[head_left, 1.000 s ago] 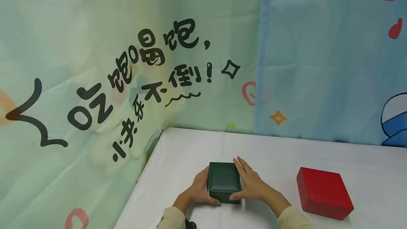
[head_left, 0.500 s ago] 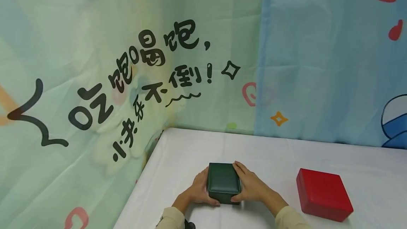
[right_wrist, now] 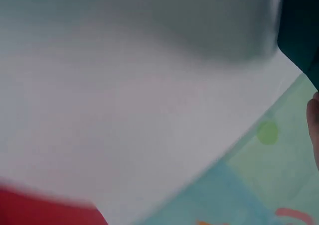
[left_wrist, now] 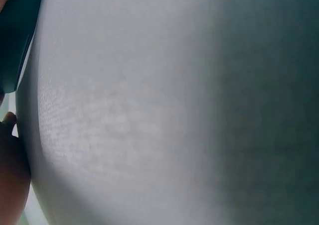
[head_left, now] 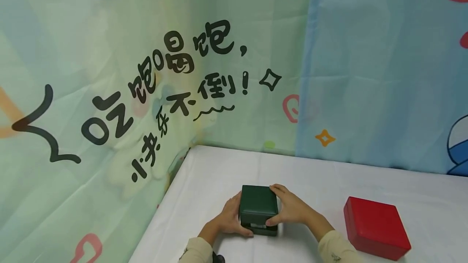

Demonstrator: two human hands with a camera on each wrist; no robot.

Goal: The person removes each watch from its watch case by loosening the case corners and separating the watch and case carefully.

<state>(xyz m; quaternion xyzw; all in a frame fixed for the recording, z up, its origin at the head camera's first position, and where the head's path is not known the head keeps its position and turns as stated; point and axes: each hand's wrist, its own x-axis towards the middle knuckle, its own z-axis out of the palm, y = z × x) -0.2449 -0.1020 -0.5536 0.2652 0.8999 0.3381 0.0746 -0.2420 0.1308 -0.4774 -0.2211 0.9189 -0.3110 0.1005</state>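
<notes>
A dark green box (head_left: 258,204) sits on the white table, its lid raised a little at the front so a pale strip shows in the gap. My left hand (head_left: 230,217) holds the box's left side, thumb along the lower front edge. My right hand (head_left: 291,207) grips the lid at its right side, fingers at the back corner and thumb at the front edge. In the left wrist view part of the green box (left_wrist: 15,41) shows at the upper left; in the right wrist view the box (right_wrist: 301,31) appears at the right edge.
A red box (head_left: 378,226) stands on the white table (head_left: 307,173) to the right of my right hand. Printed curtains (head_left: 234,133) rise along the table's back and left edges. A small black object (head_left: 218,258) lies by the left cuff.
The right hand has closed in on the green box, and the lid's front has lifted, opening a gap. The left hand stays on the box's side. The view has shifted slightly.
</notes>
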